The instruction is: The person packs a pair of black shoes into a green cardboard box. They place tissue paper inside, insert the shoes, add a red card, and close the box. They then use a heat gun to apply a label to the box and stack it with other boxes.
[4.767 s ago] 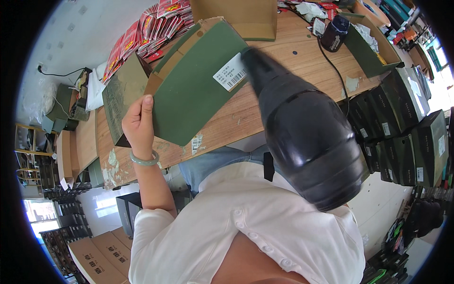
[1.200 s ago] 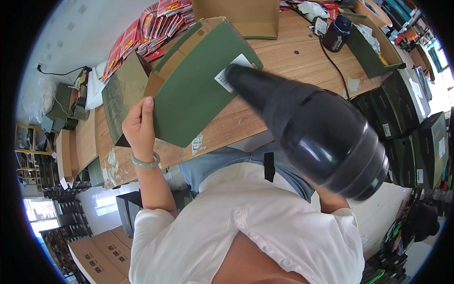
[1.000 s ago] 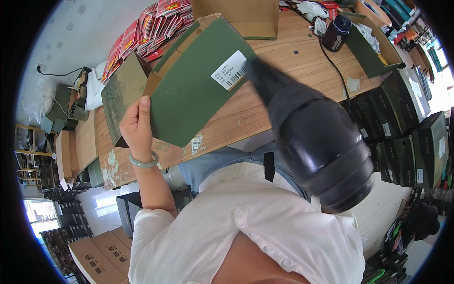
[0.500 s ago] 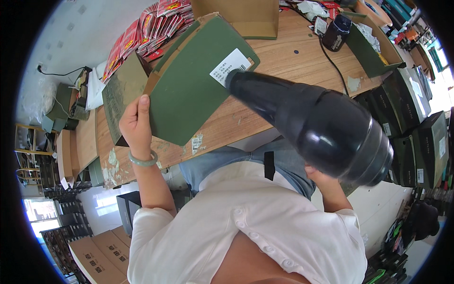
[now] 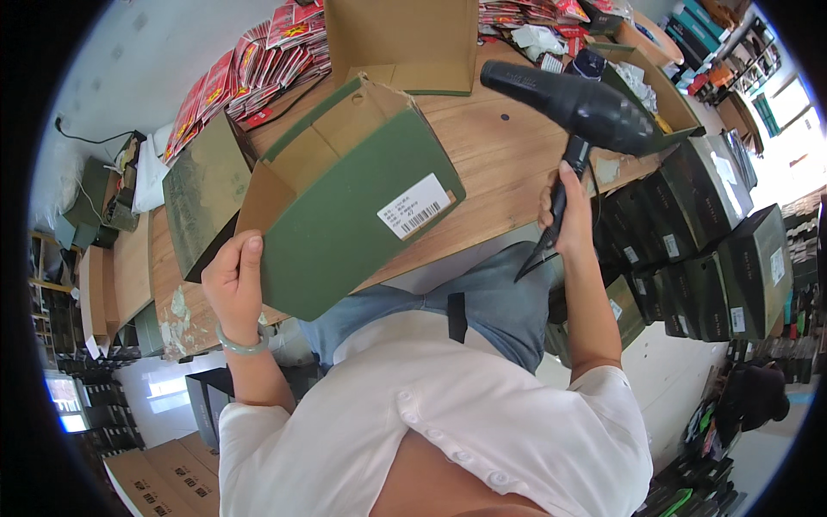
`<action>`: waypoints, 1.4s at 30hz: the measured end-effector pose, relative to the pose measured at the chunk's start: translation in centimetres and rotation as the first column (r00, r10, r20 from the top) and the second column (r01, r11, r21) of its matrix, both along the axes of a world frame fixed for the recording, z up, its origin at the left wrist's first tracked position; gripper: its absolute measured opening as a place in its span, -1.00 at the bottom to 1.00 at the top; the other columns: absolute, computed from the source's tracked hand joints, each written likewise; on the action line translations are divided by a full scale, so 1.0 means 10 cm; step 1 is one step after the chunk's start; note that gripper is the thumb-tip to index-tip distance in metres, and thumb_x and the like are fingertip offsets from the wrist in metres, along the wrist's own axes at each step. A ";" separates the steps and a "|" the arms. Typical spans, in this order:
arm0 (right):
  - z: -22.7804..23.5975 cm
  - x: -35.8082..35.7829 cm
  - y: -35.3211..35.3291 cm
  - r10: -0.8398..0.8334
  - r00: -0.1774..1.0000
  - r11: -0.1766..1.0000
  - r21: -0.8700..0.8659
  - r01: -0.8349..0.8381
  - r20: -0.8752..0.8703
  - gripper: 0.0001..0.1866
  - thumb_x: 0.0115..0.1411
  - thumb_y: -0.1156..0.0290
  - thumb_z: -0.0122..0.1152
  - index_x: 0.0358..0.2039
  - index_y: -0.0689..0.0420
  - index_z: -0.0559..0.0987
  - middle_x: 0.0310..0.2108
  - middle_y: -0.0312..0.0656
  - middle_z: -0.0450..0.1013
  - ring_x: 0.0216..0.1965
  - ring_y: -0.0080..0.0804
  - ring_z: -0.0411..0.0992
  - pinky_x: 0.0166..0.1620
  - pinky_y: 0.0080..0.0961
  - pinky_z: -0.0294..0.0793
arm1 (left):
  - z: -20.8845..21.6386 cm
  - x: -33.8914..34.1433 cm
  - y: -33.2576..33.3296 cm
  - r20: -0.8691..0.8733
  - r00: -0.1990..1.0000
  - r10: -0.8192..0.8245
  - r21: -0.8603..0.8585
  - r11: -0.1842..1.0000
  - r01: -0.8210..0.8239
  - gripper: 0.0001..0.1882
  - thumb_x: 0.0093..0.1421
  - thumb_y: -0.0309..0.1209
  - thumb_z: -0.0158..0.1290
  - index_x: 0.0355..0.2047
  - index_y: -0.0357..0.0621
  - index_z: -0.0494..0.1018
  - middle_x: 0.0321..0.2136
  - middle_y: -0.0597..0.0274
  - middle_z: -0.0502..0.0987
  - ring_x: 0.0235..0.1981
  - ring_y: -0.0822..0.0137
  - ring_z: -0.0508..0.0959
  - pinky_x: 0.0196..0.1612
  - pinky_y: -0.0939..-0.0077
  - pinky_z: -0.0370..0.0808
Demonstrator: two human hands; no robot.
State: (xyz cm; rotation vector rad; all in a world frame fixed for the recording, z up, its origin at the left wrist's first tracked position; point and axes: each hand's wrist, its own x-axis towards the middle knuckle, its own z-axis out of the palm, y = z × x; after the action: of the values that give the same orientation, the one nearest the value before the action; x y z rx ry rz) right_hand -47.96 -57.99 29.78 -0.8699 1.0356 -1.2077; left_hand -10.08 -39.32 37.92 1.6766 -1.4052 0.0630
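My left hand (image 5: 234,280) grips the near left corner of a green cardboard box (image 5: 345,228), thumb outside. The box is tilted and its brown inside (image 5: 327,129) faces up and away. A white label (image 5: 415,207) with a barcode sits on the side turned toward me. In my right hand (image 5: 568,211) is a black hair dryer (image 5: 577,108), held by its handle above the right part of the table. Its nozzle points left, past the far right of the box, apart from it. The cord hangs below the handle.
Red packets (image 5: 233,77) are piled at the back left of the wooden table (image 5: 482,164). An open brown box (image 5: 401,43) stands at the back, and a dusty box (image 5: 202,189) sits left of the green one. Dark boxes (image 5: 689,224) are stacked at the right.
The hair dryer has moved up and away from me, off the label, and my right hand now shows on its handle. The green box has shifted nearer and tipped, showing more of its inside.
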 end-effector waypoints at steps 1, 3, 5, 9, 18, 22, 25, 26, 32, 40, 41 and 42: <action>-0.11 -0.03 -0.16 0.036 0.997 0.997 0.065 -0.040 0.061 -0.58 0.27 -0.09 0.07 -0.38 0.04 0.40 -0.73 -0.32 0.29 -0.83 -0.58 0.22 -0.74 -0.68 0.19 | 0.02 -0.02 0.01 -0.021 1.000 -0.014 0.006 1.000 0.014 -0.78 0.27 -0.36 0.12 -0.32 -0.32 0.56 -0.51 0.24 0.56 -0.47 0.53 0.46 -0.35 0.65 0.41; -0.30 -0.05 -0.41 0.081 0.984 0.977 0.182 -0.109 0.158 -0.54 0.25 -0.16 0.08 -0.40 0.02 0.41 -0.72 -0.35 0.30 -0.82 -0.62 0.22 -0.74 -0.70 0.19 | 0.05 -0.05 0.01 -0.062 0.997 -0.039 0.012 0.999 0.040 -0.78 0.27 -0.36 0.12 -0.32 -0.32 0.56 -0.51 0.25 0.56 -0.48 0.53 0.46 -0.35 0.65 0.41; -0.63 -0.08 -0.67 0.120 0.979 0.968 0.200 -0.152 0.163 -0.50 0.23 -0.22 0.07 -0.43 0.01 0.42 -0.72 -0.36 0.32 -0.80 -0.64 0.24 -0.74 -0.71 0.20 | 0.08 -0.09 -0.03 -0.075 0.995 -0.065 0.032 0.997 0.068 -0.78 0.27 -0.36 0.12 -0.33 -0.33 0.55 -0.51 0.23 0.56 -0.48 0.52 0.46 -0.36 0.64 0.41; -0.90 0.08 -0.92 0.175 0.979 0.946 0.257 -0.197 0.108 -0.42 0.18 -0.30 0.07 -0.46 0.04 0.44 -0.73 -0.32 0.32 -0.74 -0.52 0.31 -0.66 -0.62 0.33 | 0.10 -0.10 0.03 -0.051 0.997 -0.052 0.027 0.998 0.053 -0.78 0.27 -0.36 0.12 -0.33 -0.33 0.55 -0.52 0.21 0.56 -0.49 0.50 0.47 -0.37 0.64 0.41; -0.27 0.66 -0.62 -0.423 0.721 0.784 -0.621 -0.013 -0.549 -0.59 0.14 0.57 0.24 0.01 0.27 0.41 -0.03 -0.01 0.27 -0.04 -0.29 0.38 0.02 -0.52 0.42 | 0.03 -0.13 0.05 -0.073 0.997 -0.020 0.027 0.999 0.022 -0.79 0.26 -0.36 0.12 -0.34 -0.32 0.56 -0.55 0.21 0.54 -0.52 0.50 0.46 -0.41 0.64 0.39; 0.27 0.90 0.36 -0.149 0.987 0.600 -0.799 0.046 -0.055 -0.62 0.05 0.74 0.24 -0.12 0.18 0.45 -0.13 -0.07 0.33 -0.14 -0.26 0.38 -0.05 -0.46 0.44 | 0.01 -0.16 0.04 -0.045 0.998 -0.054 0.021 0.998 0.055 -0.79 0.25 -0.37 0.13 -0.34 -0.31 0.56 -0.57 0.21 0.53 -0.55 0.47 0.45 -0.42 0.62 0.38; 0.35 0.94 0.53 -0.262 0.888 0.435 -0.868 -0.240 -0.378 -0.63 0.04 0.73 0.30 -0.15 0.21 0.43 -0.14 -0.16 0.35 -0.16 -0.40 0.38 -0.08 -0.51 0.40 | -0.03 -0.17 0.04 -0.027 0.998 -0.063 0.022 0.998 0.064 -0.81 0.24 -0.37 0.14 -0.35 -0.30 0.56 -0.57 0.20 0.52 -0.56 0.44 0.46 -0.43 0.61 0.38; 0.40 0.98 0.52 -0.364 0.830 0.397 -0.877 -0.271 -0.422 -0.67 0.02 0.73 0.31 -0.21 0.20 0.45 -0.23 -0.16 0.40 -0.19 -0.38 0.35 -0.13 -0.52 0.38 | -0.04 -0.17 0.05 -0.027 0.997 -0.066 0.017 0.998 0.066 -0.81 0.24 -0.37 0.14 -0.35 -0.29 0.56 -0.57 0.19 0.52 -0.56 0.42 0.46 -0.43 0.61 0.38; 0.36 1.06 0.50 -0.439 0.802 0.430 -0.879 -0.206 -0.404 -0.69 -0.03 0.75 0.31 -0.28 0.18 0.48 -0.33 -0.16 0.44 -0.22 -0.22 0.39 -0.18 -0.40 0.41 | -0.07 -0.23 0.04 -0.035 0.994 -0.100 -0.002 0.995 0.101 -0.82 0.22 -0.37 0.16 -0.35 -0.27 0.58 -0.56 0.18 0.55 -0.56 0.38 0.49 -0.44 0.58 0.39; 0.38 1.09 0.50 -0.480 0.779 0.476 -0.866 -0.154 -0.402 -0.69 -0.03 0.76 0.30 -0.26 0.20 0.51 -0.35 -0.17 0.44 -0.28 -0.28 0.41 -0.24 -0.45 0.43 | -0.07 -0.31 0.03 -0.036 0.991 -0.127 0.003 0.992 0.127 -0.83 0.21 -0.36 0.18 -0.34 -0.24 0.59 -0.52 0.18 0.59 -0.56 0.38 0.51 -0.46 0.59 0.40; 0.38 1.09 0.49 -0.486 0.770 0.477 -0.864 -0.162 -0.413 -0.68 -0.03 0.76 0.30 -0.25 0.21 0.51 -0.35 -0.17 0.43 -0.29 -0.29 0.41 -0.25 -0.46 0.44 | -0.07 -0.33 0.03 -0.041 0.991 -0.131 -0.001 0.991 0.131 -0.83 0.21 -0.37 0.18 -0.34 -0.24 0.59 -0.53 0.18 0.59 -0.57 0.37 0.51 -0.47 0.59 0.40; 0.39 1.08 0.49 -0.489 0.756 0.479 -0.858 -0.185 -0.436 -0.68 -0.01 0.77 0.29 -0.23 0.22 0.51 -0.30 -0.16 0.41 -0.29 -0.34 0.43 -0.24 -0.50 0.48 | -0.06 -0.34 0.03 -0.047 0.990 -0.135 -0.005 0.991 0.135 -0.83 0.20 -0.37 0.18 -0.34 -0.24 0.59 -0.54 0.18 0.59 -0.58 0.37 0.51 -0.48 0.59 0.40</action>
State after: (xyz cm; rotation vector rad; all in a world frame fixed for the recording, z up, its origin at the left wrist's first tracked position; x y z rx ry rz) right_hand -37.19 -53.05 33.63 -2.1941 0.9970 -1.6963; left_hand -13.51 -39.03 37.30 1.5678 -1.4785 -0.0515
